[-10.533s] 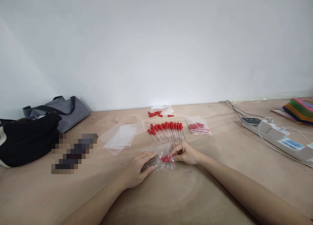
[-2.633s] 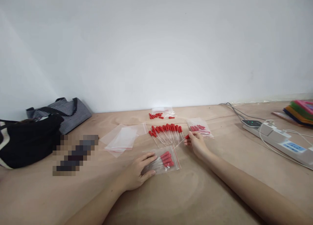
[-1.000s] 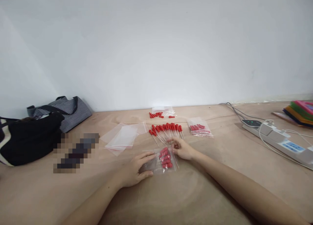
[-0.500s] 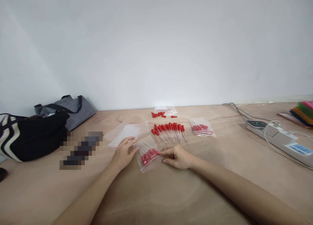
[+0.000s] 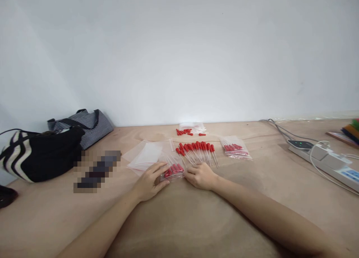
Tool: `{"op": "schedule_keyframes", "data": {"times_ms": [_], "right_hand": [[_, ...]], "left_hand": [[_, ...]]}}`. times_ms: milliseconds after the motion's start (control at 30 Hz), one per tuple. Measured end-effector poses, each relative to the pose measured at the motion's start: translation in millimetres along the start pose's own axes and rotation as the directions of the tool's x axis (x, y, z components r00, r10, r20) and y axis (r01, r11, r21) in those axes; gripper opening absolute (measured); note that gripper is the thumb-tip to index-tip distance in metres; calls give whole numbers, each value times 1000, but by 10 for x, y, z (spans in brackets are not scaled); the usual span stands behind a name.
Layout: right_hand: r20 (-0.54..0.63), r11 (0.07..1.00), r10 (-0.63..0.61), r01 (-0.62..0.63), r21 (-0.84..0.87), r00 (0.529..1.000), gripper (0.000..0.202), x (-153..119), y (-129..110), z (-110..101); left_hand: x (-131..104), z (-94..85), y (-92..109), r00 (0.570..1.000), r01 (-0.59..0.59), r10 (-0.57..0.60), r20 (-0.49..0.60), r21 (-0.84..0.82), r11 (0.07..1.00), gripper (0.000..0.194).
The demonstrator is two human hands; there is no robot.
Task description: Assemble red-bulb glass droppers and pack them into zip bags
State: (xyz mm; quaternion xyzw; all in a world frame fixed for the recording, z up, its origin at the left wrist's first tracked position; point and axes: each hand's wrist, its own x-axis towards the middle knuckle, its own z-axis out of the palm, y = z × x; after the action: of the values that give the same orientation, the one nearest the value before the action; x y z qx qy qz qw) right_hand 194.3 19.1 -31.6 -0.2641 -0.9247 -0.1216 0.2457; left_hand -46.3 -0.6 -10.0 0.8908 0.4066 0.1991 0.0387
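A clear zip bag point(image 5: 176, 174) holds several droppers with red rubber bulbs point(image 5: 175, 168), lying bulb end toward me. At its left side my left hand point(image 5: 151, 180) has the bag's edge between thumb and fingers. My right hand point(image 5: 200, 175) is curled closed at the bag's right edge near the zip, its fingertips partly hidden. Just behind it, loose droppers point(image 5: 196, 147) are fanned out in a row, red bulbs pointing away. Flat, unfilled zip bags point(image 5: 144, 155) lie overlapping beyond my left hand.
Filled dropper bags point(image 5: 235, 147) are stacked at right. Loose red bulbs point(image 5: 183, 131) and a bag with thin tubes point(image 5: 193, 127) lie near the wall. A power strip point(image 5: 331, 158) with cables is far right; a black bag point(image 5: 56, 153) and striped bag point(image 5: 92, 129) stand left.
My left hand has slid down toward the bag's zip end, and my right fingers have curled in at its right edge. The zip end now appears drawn up, farther from me.
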Motion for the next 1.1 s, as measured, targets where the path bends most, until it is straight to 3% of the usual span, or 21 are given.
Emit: {"op": "schedule_keyframes", "data": {"times_ms": [200,367,533,733,933,1100], "right_hand": [[-33,991,128,-127,36,991,27,74,35,47],[-27,968,222,-217,128,975,26,59,19,56],[-104,993,115,-111,48,988,21,92,-16,81],[-303,988,-54,7,-155,951,19,355,-224,208],[-286,976,-115,55,-209,951,22,511,-321,333],[-380,979,-139,69,-191,914,25,494,-283,345]], "left_hand": [[-76,-46,-101,976,-155,180,-126,184,971,26],[-75,-22,-122,949,-225,277,-151,290,930,22],[-58,16,-113,931,-236,311,-194,333,913,26],[-22,29,-82,807,-348,488,-332,400,848,18],[-34,7,-85,798,-331,486,-356,414,848,23],[-41,9,-101,800,-300,481,-360,453,839,22]]}}
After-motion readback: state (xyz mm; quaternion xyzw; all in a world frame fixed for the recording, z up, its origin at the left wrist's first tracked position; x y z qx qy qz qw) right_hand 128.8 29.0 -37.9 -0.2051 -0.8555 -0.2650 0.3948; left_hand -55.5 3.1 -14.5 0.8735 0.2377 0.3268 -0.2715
